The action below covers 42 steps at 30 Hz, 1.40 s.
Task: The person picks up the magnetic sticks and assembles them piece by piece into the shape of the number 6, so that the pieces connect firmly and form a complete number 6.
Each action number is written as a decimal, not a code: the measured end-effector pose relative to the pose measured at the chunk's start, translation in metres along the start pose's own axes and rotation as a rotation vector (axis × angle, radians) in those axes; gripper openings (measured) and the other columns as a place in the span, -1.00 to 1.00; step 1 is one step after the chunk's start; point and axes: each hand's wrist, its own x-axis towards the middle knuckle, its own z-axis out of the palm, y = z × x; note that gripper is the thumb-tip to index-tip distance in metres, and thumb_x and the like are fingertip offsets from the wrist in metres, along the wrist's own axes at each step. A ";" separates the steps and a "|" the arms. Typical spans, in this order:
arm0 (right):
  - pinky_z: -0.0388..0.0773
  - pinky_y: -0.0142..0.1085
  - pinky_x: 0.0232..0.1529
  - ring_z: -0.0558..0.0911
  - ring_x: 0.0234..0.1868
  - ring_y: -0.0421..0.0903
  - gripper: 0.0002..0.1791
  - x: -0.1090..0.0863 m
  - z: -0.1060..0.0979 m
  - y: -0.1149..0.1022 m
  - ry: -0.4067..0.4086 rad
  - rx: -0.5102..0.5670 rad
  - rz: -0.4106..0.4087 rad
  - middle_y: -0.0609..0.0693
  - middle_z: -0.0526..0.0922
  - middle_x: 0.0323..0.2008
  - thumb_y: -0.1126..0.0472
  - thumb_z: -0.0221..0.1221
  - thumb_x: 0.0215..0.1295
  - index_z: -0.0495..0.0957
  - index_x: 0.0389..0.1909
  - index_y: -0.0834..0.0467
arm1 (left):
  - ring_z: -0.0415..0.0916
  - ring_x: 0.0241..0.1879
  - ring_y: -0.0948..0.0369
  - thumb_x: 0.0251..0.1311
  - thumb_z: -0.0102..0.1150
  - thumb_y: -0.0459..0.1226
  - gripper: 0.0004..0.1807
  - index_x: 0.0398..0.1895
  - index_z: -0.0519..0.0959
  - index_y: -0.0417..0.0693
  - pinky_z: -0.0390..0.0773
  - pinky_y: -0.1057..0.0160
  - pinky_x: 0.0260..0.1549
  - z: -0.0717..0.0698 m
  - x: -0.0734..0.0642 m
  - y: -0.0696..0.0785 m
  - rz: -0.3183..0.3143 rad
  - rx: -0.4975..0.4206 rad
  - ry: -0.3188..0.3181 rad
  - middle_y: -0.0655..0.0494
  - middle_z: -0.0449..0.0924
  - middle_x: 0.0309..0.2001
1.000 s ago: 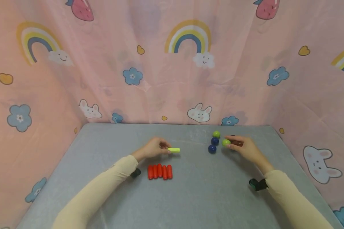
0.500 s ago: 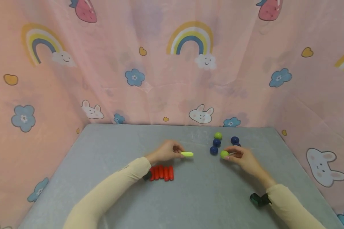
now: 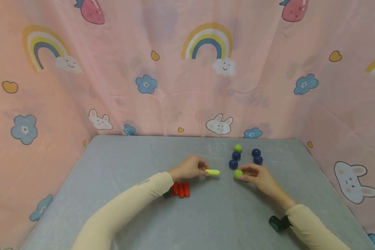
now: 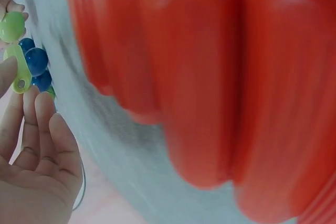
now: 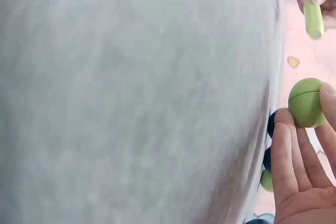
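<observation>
My left hand (image 3: 191, 167) pinches one end of a short yellow-green oblong stick (image 3: 213, 172) between thumb and fingers. A small round hole shows at the stick's end in the left wrist view. My right hand (image 3: 262, 177) holds a light-green ball (image 3: 238, 174) at its fingertips; the right wrist view shows a seam around it. Stick and ball face each other with a gap between them. Just behind the held ball, a dark blue ball (image 3: 233, 164), another blue ball (image 3: 236, 156) and a green ball (image 3: 238, 148) form a row on the table.
Two more dark blue balls (image 3: 256, 153) sit farther right, behind my right hand. Several red oblong pieces (image 3: 184, 189) lie side by side under my left forearm, which partly covers them. A pink patterned curtain (image 3: 187, 97) encloses the grey table (image 3: 128, 152).
My left hand has moved right and nearer with the stick. My right hand has brought the green ball left and nearer, uncovering the two blue balls behind it. The gap between the hands has narrowed.
</observation>
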 end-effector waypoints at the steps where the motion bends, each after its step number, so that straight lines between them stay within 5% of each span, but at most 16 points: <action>1: 0.63 -0.47 -0.20 0.67 -0.20 -0.40 -0.60 0.000 0.001 -0.001 -0.002 0.011 -0.005 0.22 0.69 0.01 0.12 0.35 0.24 0.61 0.04 0.22 | 0.51 -0.37 0.38 0.11 0.44 -0.25 -0.82 -0.20 0.73 -0.01 0.53 0.47 -0.37 0.001 0.001 0.001 0.001 0.002 0.003 0.19 0.69 -0.33; 17: 0.64 -0.45 -0.22 0.67 -0.24 -0.37 -0.60 0.004 0.013 -0.002 -0.029 0.061 0.011 0.25 0.68 -0.02 0.16 0.36 0.21 0.59 0.01 0.26 | 0.42 -0.42 0.41 0.08 0.46 -0.26 -0.86 -0.28 0.73 -0.04 0.43 0.53 -0.40 0.021 0.014 0.021 -0.030 0.150 0.004 0.21 0.67 -0.39; 42: 0.64 -0.46 -0.18 0.71 -0.18 -0.24 -0.63 0.004 0.018 -0.001 -0.039 0.026 0.014 0.21 0.72 -0.07 0.17 0.40 0.16 0.64 -0.05 0.24 | 0.41 -0.47 0.43 0.08 0.46 -0.26 -0.85 -0.27 0.75 -0.07 0.41 0.54 -0.47 0.029 0.017 0.027 -0.042 0.137 -0.038 0.19 0.66 -0.42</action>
